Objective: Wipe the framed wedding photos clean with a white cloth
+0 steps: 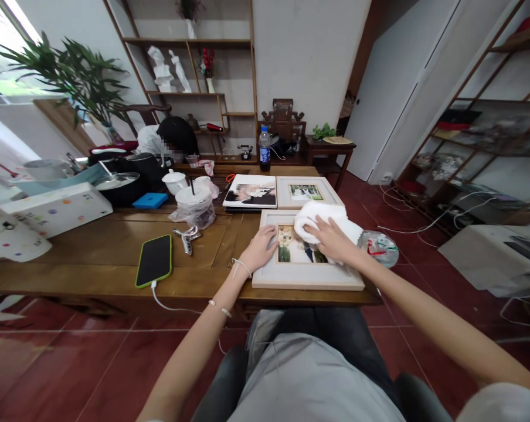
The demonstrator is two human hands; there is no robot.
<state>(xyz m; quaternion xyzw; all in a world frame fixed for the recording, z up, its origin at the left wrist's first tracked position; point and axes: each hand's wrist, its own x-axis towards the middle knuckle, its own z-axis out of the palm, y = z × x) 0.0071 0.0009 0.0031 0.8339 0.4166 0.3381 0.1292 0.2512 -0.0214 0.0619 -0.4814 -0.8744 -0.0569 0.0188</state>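
A white cloth point(330, 214) is held bunched in the right hand point(330, 237), its fingers spread and bent over the folds, and is pressed against a framed picture point(308, 281) at the near edge of the counter point(203, 275), right of the frame's center. The picture's left border is touched by the left hand point(260, 249), which is laid open and loose, its fingers extended on the pale surround. The upper right of the photograph is covered by the cloth and the right hand, and what is shown there cannot be made out. Part of a second frame point(306, 192), just beyond, is also hidden by the cloth. At upper left, another person point(177, 138) is largely blocked by dark items, while a white container point(10, 231) is cut off by the left edge.
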